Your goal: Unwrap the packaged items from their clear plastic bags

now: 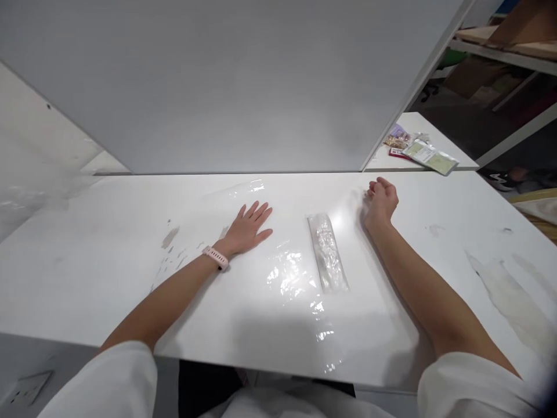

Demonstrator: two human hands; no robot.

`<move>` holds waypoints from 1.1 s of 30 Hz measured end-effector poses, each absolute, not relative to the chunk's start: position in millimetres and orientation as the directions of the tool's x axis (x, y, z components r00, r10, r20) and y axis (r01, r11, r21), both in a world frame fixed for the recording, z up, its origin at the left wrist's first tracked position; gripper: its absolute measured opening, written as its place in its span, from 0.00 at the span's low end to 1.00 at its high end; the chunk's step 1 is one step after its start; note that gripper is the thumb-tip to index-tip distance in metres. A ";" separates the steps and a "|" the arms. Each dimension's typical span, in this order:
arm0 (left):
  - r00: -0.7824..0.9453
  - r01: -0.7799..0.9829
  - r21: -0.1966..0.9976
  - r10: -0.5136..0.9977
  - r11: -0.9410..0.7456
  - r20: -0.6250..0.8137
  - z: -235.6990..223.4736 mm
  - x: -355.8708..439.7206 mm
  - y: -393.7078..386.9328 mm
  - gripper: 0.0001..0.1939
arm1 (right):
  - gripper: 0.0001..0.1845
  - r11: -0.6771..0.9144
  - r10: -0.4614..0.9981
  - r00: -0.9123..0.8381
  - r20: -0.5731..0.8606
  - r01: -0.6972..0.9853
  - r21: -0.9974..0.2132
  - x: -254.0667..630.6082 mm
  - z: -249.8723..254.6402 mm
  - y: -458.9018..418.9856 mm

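Observation:
My left hand (248, 228) lies flat on the white table with its fingers spread, palm down. Beneath or beside it stretches a clear plastic film (289, 276), seen mostly by its glare; its edges are hard to make out. To the right of that hand lies a slim clear plastic packet (328, 252) with crinkled, whitish contents, apart from both hands. My right hand (382, 203) rests on its side beyond the packet, fingers curled inward. Whether anything is inside those fingers is hidden.
A grey-white panel (243, 87) stands upright along the table's back edge. At the back right, a green-and-silver pouch (430, 155) and other small packets lie on another white surface. Crumpled clear plastic (39, 186) is at the far left. Worn marks show on the tabletop (108, 278).

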State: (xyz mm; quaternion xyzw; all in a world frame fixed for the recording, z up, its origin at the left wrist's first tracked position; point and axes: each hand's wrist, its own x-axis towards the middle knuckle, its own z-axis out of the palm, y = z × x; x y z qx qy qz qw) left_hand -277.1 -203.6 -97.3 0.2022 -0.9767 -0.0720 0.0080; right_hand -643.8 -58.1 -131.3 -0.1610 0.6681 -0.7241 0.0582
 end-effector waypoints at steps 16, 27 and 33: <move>-0.906 -0.406 0.394 -0.420 0.825 -0.053 -82.4 -133.5 -103.6 0.33 | 0.35 0.378 -0.877 -0.463 0.129 -0.830 -0.411 -430.0 -86.2 42.8; -0.750 -0.518 0.659 -0.661 0.545 -0.042 -28.4 -148.1 -149.9 0.30 | 0.29 0.341 -0.864 -0.497 0.080 -0.695 -0.632 -453.9 -70.5 19.4; -0.743 -0.044 0.984 -0.652 -0.175 -0.149 -55.1 -287.5 -86.3 0.35 | 0.37 0.062 -0.833 -0.546 -0.083 0.056 -0.996 -464.3 -79.7 24.3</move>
